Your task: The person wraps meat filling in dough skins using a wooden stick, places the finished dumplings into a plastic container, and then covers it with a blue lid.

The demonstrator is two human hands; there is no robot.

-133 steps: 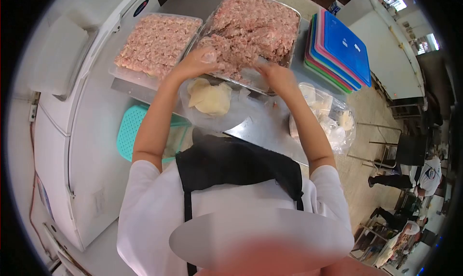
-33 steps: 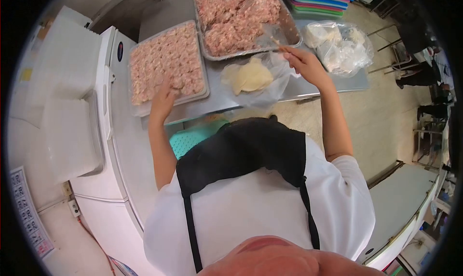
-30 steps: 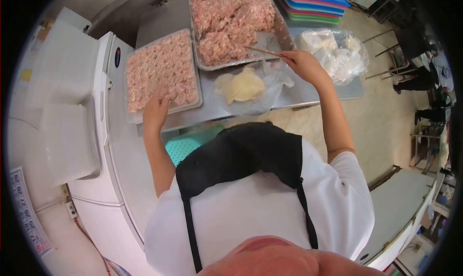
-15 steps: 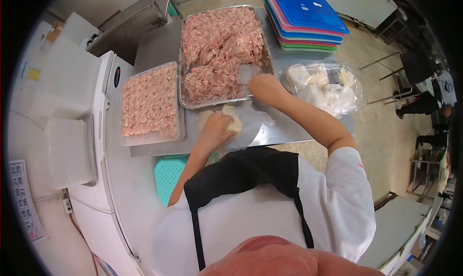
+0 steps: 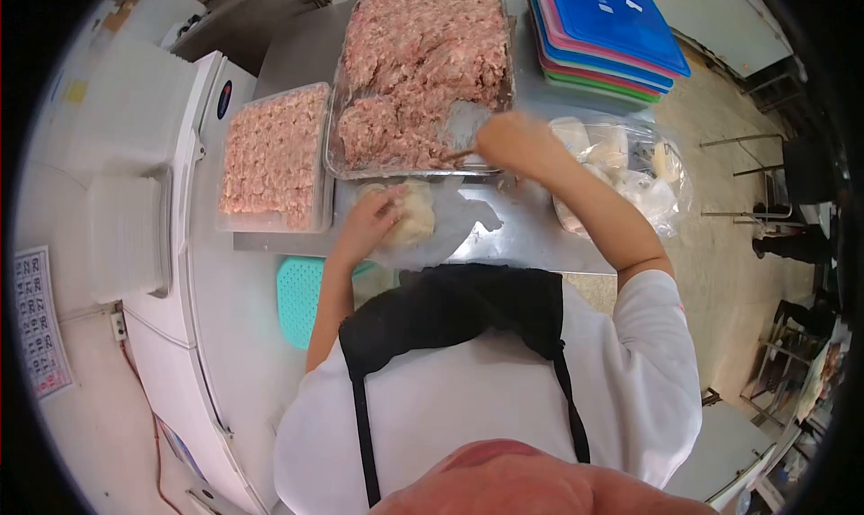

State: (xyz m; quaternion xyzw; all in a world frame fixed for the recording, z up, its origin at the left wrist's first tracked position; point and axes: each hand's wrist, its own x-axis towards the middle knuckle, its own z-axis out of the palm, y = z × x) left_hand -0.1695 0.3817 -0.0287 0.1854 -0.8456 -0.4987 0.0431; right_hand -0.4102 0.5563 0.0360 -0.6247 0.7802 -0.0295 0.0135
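My right hand point(image 5: 515, 143) is closed at the near right edge of a large metal tray point(image 5: 515, 65) of ground meat point(image 5: 423, 56). From its fingers a thin brown stick-like tool point(image 5: 459, 154) points left into the meat; the hand is slightly blurred. In front of the tray, my left hand point(image 5: 367, 220) has its bent fingers on pale round dough wrappers point(image 5: 414, 216), gripping at their left edge. The wrappers lie on a clear plastic sheet point(image 5: 454, 223) on the steel table. Left of the big tray, a plastic tray point(image 5: 326, 218) holds rows of portioned meat point(image 5: 274, 160).
A stack of coloured lids point(image 5: 612, 29) stands at the back right. Nearer lies a clear bag of pale wrapped pieces point(image 5: 621, 173). A turquoise perforated basket point(image 5: 300, 299) sits below the table's front edge. A white refrigerator point(image 5: 189, 272) is on the left.
The view has shifted, so the trays sit higher in it. The thin tool now shows in my right hand at the tray's near edge. My left hand has moved to the wrappers' left side.
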